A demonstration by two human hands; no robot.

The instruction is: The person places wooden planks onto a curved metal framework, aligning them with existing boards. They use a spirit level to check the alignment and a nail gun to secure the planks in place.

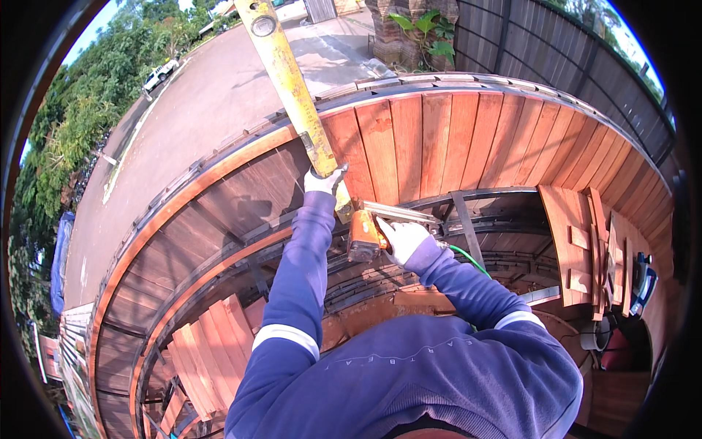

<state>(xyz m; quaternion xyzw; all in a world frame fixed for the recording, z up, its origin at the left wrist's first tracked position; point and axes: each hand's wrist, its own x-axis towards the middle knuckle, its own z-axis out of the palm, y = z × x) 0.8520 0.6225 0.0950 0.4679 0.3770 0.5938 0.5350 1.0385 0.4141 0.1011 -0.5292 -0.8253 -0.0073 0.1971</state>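
My left hand (324,183), in a pale glove, is closed round a long yellow spirit level (292,80) near its lower end. The level slants up and away to the left, across the curved row of wooden boards. In my gloved right hand (407,241) is an orange nail gun (363,235), gripped by its handle. Its boxy head sits just right of the level's lower end. Beyond the right wrist runs a green hose (470,260). The nail gun's tip is hidden, so I cannot tell whether it touches wood.
Reddish boards (439,139) line the curved frame, with darker boards (227,201) to the left. Dark metal framing (466,227) shows below them. Loose boards (212,351) lie at lower left and more planks (567,234) at right, near a blue-handled tool (643,285). Pavement (212,95) lies beyond.
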